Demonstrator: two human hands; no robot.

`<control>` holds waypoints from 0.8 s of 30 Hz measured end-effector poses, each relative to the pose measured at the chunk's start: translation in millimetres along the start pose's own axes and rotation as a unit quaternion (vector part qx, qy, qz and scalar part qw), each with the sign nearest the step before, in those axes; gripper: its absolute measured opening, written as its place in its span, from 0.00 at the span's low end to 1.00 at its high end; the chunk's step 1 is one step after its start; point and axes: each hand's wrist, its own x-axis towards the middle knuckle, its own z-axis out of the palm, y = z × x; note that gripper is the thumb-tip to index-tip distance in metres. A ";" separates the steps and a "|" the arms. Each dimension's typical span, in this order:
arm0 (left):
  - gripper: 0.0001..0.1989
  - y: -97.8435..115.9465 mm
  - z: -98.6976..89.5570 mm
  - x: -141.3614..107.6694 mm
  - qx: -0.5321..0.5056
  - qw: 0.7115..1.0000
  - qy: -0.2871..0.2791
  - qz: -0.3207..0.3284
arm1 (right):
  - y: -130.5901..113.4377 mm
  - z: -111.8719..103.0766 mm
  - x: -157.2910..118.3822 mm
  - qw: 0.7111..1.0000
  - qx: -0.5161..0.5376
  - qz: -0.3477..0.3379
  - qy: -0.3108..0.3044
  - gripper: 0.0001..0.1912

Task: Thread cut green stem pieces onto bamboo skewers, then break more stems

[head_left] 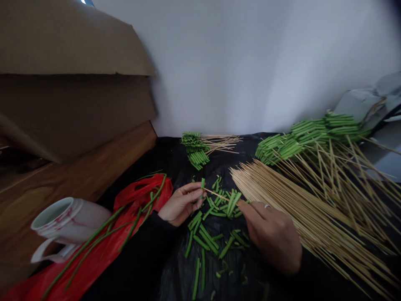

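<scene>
My left hand (pixel 184 202) pinches a short green stem piece (pixel 203 187) upright between thumb and fingers. In my right hand (pixel 271 234), which wears a ring, is a thin wooden skewer (pixel 216 193). Its tip meets the stem piece in my left hand; whether it has gone through I cannot tell. Several green pieces (pixel 232 204) sit side by side on the skewer, close to my right fingers. Below and between the hands, loose cut stem pieces (pixel 208 239) lie scattered on black plastic sheeting (pixel 175 267).
Bare skewers (pixel 300 205) form a long pile at right. Behind them lie stacked filled skewers (pixel 300 138), with a smaller stack (pixel 196 150) near the wall. At left are a red plastic bag (pixel 125 225) with long stems, a white mug (pixel 75 221) and a cardboard box (pixel 75 83).
</scene>
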 end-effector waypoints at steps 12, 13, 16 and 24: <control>0.13 -2.8 1.9 0.6 0.011 1.000 0.013 0.025 | -0.5 1.3 -2.1 1.000 0.003 0.003 -0.006 0.15; 0.13 -2.7 2.3 0.5 0.010 1.000 0.014 0.024 | -0.5 1.2 -2.0 1.000 0.002 0.005 -0.006 0.15; 0.13 -2.4 2.7 0.6 0.008 1.000 0.009 0.017 | -0.7 0.6 -1.5 1.000 0.004 0.007 -0.007 0.15; 0.10 1.0 3.4 0.7 -0.027 0.999 0.016 0.004 | -0.7 0.1 -1.2 1.000 0.004 0.008 0.001 0.15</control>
